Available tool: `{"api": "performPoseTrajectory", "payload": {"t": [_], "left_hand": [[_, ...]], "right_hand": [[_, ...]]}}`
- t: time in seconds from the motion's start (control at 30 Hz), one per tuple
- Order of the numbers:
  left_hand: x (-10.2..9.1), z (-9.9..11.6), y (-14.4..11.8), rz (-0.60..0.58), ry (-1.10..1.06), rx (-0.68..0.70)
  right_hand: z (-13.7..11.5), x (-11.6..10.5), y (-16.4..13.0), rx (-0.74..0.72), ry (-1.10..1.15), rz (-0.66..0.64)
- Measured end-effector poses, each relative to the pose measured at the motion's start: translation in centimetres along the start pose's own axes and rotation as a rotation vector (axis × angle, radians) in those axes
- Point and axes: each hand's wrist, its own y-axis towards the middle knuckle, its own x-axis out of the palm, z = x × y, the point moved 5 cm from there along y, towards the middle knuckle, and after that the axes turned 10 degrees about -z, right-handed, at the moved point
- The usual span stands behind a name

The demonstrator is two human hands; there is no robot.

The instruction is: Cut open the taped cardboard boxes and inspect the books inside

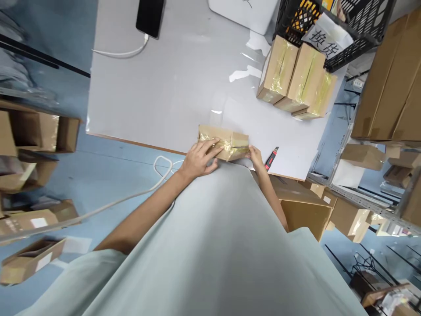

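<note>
box at table near edge, cutter to its right

Bright even light, glare on white table, edges warped, blurred

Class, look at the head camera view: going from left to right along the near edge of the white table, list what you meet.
White cable loop → left hand → taped cardboard box → right hand → red utility knife.
</note>
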Motion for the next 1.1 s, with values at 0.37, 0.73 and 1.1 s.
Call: {"api": "performPoseTrajectory", "payload": {"t": [0.37, 0.73, 1.1], "left_hand": [[-1.7, -3.4, 3.4, 0.274, -0.342, -0.258], [0.5, -5.5, 4.3, 0.136, -0.415, -0.290], [1.8, -6.7, 4.8, -0.112, -0.122, -0.133]], "right_hand": [[-6.1, -3.6, -3.1, -0.006, -0.071, 0.152], [-9.4, -2.3, -2.5, 0.056, -0.637, 0.148], [-11.8, -5.5, 0.8, 0.017, -0.793, 0.182]]}}
